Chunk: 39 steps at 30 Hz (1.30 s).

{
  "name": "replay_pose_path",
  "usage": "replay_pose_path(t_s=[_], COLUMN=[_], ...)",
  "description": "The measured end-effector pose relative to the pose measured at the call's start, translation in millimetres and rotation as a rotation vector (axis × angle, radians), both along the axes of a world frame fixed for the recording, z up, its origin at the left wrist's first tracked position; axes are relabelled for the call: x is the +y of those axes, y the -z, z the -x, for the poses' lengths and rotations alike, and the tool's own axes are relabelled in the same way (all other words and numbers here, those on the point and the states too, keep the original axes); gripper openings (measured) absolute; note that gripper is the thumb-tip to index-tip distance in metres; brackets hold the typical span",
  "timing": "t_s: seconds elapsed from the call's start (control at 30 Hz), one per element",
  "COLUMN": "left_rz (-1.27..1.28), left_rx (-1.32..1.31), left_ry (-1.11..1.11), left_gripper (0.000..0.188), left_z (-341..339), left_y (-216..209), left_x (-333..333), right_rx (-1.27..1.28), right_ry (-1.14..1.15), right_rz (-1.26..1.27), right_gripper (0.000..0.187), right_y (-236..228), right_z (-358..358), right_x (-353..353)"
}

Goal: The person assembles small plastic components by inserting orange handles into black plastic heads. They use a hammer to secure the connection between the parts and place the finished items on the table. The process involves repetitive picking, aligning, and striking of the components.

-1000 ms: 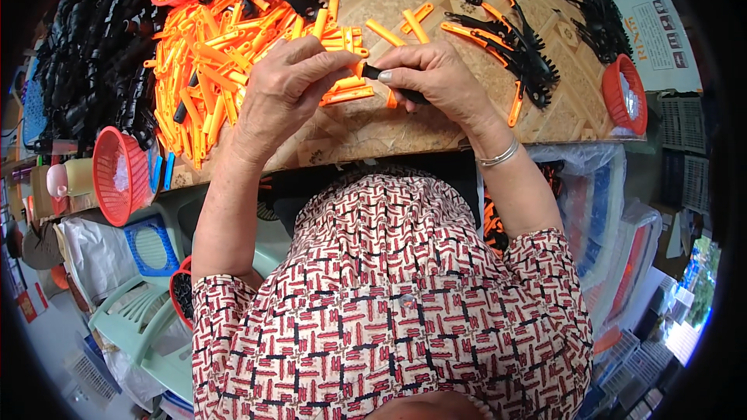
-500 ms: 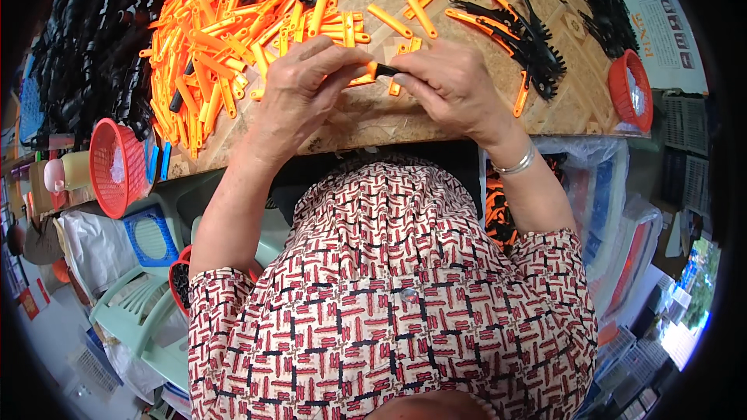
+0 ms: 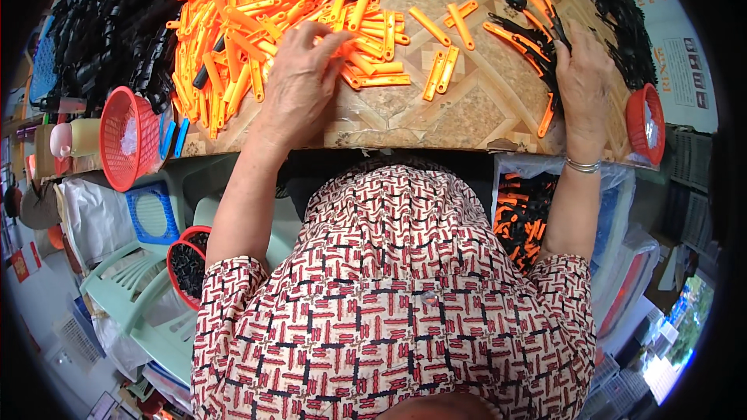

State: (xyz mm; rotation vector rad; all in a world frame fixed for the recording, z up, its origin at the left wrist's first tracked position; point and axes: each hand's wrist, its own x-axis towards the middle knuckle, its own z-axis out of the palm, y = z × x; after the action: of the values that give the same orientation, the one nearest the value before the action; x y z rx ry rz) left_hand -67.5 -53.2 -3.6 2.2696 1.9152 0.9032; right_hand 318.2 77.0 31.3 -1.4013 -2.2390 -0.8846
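Note:
My left hand is at the near right edge of a large heap of orange plastic handles. Its fingers are curled and pinch an orange handle, though their tips are partly hidden. On the right, my right hand lies at a small pile of black utensils with orange handles. Its thumb and fingers close on one of these black pieces, whose head is largely covered by the hand. Between the hands, loose orange handles lie on the patterned tabletop.
Black parts are massed at the far left, with more at the far right. Red baskets stand at the left and right table edges. Below the table's right side, a lined box holds orange and black pieces.
My hands have parted from the middle, where they held an orange and black piece together. The left went to the orange heap, the right out to the utensil pile, where more orange handles show.

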Motion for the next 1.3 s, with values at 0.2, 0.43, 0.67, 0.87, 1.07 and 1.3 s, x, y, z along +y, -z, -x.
replay_pose_path(t_s=[0.2, 0.43, 0.67, 0.87, 1.07, 1.3], left_rz=[-0.021, -0.029, -0.107, -0.152, -0.012, -0.030], left_rx=[-0.170, 0.008, -0.148, -0.042, -0.212, -0.238], left_ry=[0.163, 0.047, 0.134, 0.075, 0.091, 0.051], left_gripper=[0.031, 0.026, 0.023, 0.021, 0.021, 0.020], left_z=[-9.9, -6.8, 0.6, 6.5, -20.9, -51.1], left_y=[2.4, 10.5, 17.9, 7.1, -8.3, -3.3], left_x=[13.2, 38.4, 42.4, 34.1, 42.1, 54.7], right_rx=[0.089, 0.134, 0.165, 0.368, 0.406, 0.321], right_ry=[-0.185, -0.491, -0.541, -0.515, -0.421, -0.452], right_rz=[0.117, 0.261, 0.315, 0.388, 0.385, 0.321], right_gripper=[0.037, 0.027, 0.017, 0.030, 0.029, 0.027], right_y=[9.3, 19.2, 28.4, 39.4, 39.2, 37.0], right_z=[57.5, 119.4, 147.2, 119.1, 123.2, 127.6], right_x=[-3.7, -16.1, -21.7, 9.3, 10.2, 4.3])
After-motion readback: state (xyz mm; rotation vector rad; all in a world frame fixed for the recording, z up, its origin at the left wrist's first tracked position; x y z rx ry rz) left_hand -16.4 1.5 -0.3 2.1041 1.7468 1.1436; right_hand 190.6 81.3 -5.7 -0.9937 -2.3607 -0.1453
